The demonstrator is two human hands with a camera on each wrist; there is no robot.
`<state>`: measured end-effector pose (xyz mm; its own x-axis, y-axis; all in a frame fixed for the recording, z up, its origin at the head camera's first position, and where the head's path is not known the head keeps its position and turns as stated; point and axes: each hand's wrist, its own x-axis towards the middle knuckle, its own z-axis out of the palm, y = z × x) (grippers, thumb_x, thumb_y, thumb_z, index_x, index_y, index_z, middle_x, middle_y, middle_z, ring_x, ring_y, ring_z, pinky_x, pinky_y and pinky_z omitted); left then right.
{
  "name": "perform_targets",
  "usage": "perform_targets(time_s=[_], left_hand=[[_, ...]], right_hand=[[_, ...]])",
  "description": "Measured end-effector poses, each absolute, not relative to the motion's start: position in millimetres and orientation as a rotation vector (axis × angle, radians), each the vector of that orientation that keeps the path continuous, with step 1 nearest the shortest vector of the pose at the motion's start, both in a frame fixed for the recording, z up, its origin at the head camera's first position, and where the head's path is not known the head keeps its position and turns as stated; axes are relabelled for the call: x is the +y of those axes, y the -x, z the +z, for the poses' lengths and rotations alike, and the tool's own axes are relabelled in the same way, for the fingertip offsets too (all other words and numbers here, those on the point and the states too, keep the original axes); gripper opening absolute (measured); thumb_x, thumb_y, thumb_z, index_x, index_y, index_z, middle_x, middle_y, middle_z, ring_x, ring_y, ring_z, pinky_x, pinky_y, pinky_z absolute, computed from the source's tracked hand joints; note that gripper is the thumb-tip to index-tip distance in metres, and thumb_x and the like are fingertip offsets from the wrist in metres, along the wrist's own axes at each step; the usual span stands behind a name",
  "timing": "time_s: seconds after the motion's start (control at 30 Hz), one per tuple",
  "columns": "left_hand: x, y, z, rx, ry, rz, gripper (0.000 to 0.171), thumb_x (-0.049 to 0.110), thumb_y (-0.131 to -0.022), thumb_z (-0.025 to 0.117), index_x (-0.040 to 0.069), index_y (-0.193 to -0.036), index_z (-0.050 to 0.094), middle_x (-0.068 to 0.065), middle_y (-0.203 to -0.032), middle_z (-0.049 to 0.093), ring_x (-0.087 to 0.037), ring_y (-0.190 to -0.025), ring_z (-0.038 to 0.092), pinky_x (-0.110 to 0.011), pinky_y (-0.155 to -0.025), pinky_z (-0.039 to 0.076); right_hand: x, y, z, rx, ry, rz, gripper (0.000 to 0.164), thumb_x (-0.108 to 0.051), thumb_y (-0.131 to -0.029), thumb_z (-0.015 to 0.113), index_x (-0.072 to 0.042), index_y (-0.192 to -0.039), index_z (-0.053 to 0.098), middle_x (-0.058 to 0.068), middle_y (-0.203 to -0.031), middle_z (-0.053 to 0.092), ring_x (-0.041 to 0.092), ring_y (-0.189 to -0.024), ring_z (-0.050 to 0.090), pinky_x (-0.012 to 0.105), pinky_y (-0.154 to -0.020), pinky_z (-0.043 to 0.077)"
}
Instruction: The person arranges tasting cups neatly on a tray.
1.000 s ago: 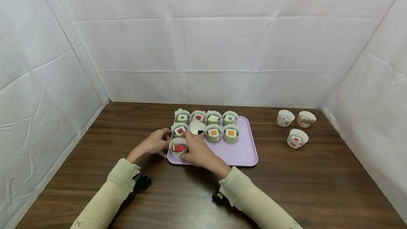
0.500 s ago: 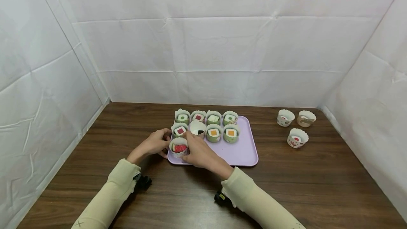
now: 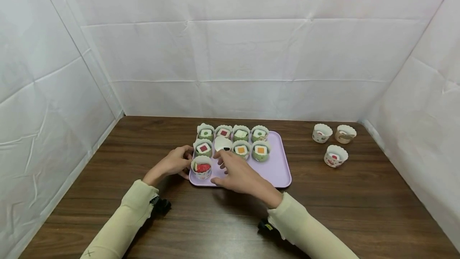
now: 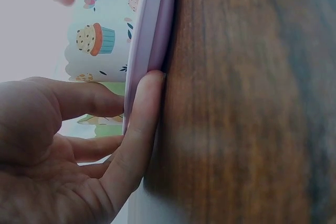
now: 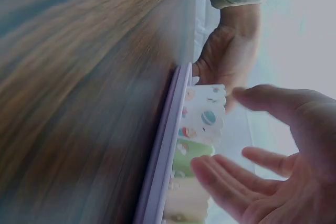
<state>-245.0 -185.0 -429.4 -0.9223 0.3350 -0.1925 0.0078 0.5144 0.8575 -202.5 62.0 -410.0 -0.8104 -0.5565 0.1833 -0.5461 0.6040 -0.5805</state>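
Observation:
My left hand (image 3: 176, 161) is at the left edge of a lilac tray (image 3: 266, 171). In the left wrist view, its fingers (image 4: 144, 98) pinch the tray's rim. A white paper baking cup (image 3: 202, 173) with cupcake prints stands upright in the tray's front left corner, with a red piece in it. Just right of that cup, my right hand (image 3: 238, 173) hovers over the tray's front edge, fingers spread and holding nothing. Behind stand two rows of paper cups, such as a green one (image 3: 260, 151) with a white and orange square piece.
Three more paper cups stand apart at the right of the wooden table (image 3: 323, 203): a white one (image 3: 322, 134), a tan one (image 3: 345, 135) and a printed one (image 3: 336, 157). White sheeting (image 3: 251, 59) encloses the back and sides.
My right hand has let go of the front left cup and moved right, away from it. The cup stays in the tray's corner. My left hand has not moved.

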Motion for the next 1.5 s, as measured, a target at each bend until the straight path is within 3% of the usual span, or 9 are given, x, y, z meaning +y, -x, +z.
perform_targets(time_s=[0.37,0.63,0.87,1.03,1.2,1.3,1.4,1.5], left_hand=[[-184.5,244.3,-427.8,2.437,-0.293,1.359,0.051,0.002,-0.1,0.049,-0.012,-0.148,0.039,-0.019,-0.106,0.056,-0.021,-0.081,0.066,-0.037,-0.061,0.066],[-185.0,242.0,-424.7,2.417,-0.308,1.374,0.051,0.001,-0.099,0.049,-0.014,-0.147,0.038,-0.021,-0.106,0.055,-0.023,-0.083,0.066,-0.038,-0.063,0.066],[-185.8,243.1,-426.3,2.427,-0.318,1.378,0.051,0.001,-0.097,0.049,-0.015,-0.145,0.04,-0.021,-0.105,0.055,-0.023,-0.082,0.066,-0.036,-0.062,0.066],[-183.5,243.2,-428.2,2.437,-0.293,1.362,0.051,0.0,-0.099,0.05,-0.014,-0.147,0.039,-0.021,-0.107,0.056,-0.024,-0.083,0.065,-0.041,-0.063,0.066],[-183.0,244.5,-428.7,2.44,-0.286,1.365,0.05,0.0,-0.098,0.05,-0.013,-0.146,0.04,-0.02,-0.107,0.056,-0.021,-0.082,0.065,-0.038,-0.062,0.066],[-183.4,245.8,-428.3,2.446,-0.271,1.364,0.05,0.0,-0.098,0.05,-0.012,-0.146,0.041,-0.02,-0.107,0.056,-0.021,-0.082,0.065,-0.037,-0.062,0.066],[-183.5,245.3,-428.3,2.442,-0.261,1.368,0.05,0.0,-0.098,0.05,-0.012,-0.146,0.041,-0.02,-0.106,0.056,-0.021,-0.081,0.065,-0.037,-0.062,0.066],[-183.7,244.3,-428.3,2.434,-0.27,1.37,0.05,0.0,-0.098,0.05,-0.012,-0.146,0.04,-0.02,-0.106,0.056,-0.021,-0.081,0.065,-0.037,-0.062,0.066]], right_hand=[[121.9,207.8,-410.8,2.707,1.284,-1.212,0.048,-0.017,-0.087,0.084,-0.01,-0.129,0.062,0.011,-0.112,0.068,0.025,-0.093,0.072,0.025,-0.074,0.064],[176.7,216.9,-410.8,2.837,1.211,-1.307,0.044,-0.01,-0.084,0.085,-0.006,-0.123,0.065,0.012,-0.107,0.072,0.019,-0.088,0.072,0.027,-0.069,0.063],[230.5,231.6,-405.8,2.983,0.938,-1.39,0.047,-0.006,-0.084,0.084,-0.004,-0.126,0.062,0.015,-0.105,0.072,0.022,-0.086,0.072,0.024,-0.069,0.063],[271.3,244.6,-406.3,3.149,0.807,-1.401,0.052,-0.004,-0.084,0.084,-0.005,-0.13,0.06,0.016,-0.109,0.071,0.001,-0.095,0.066,0.015,-0.077,0.059],[309.5,249.7,-404.9,3.262,0.713,-1.381,0.044,-0.005,-0.086,0.083,0.0,-0.125,0.064,0.02,-0.114,0.069,-0.015,-0.097,0.056,0.003,-0.082,0.051],[329.2,249.1,-405.1,3.289,0.567,-1.334,0.039,-0.015,-0.09,0.08,-0.001,-0.123,0.066,0.016,-0.118,0.069,-0.013,-0.098,0.056,0.001,-0.084,0.046],[344.6,247.2,-405.9,3.267,0.387,-1.244,0.044,-0.03,-0.093,0.078,-0.006,-0.127,0.065,0.011,-0.127,0.066,-0.002,-0.109,0.058,0.003,-0.086,0.043],[355.9,246.7,-405.7,3.199,0.283,-1.185,0.054,-0.039,-0.092,0.078,-0.009,-0.133,0.061,0.012,-0.136,0.062,0.02,-0.122,0.059,0.02,-0.097,0.049]])
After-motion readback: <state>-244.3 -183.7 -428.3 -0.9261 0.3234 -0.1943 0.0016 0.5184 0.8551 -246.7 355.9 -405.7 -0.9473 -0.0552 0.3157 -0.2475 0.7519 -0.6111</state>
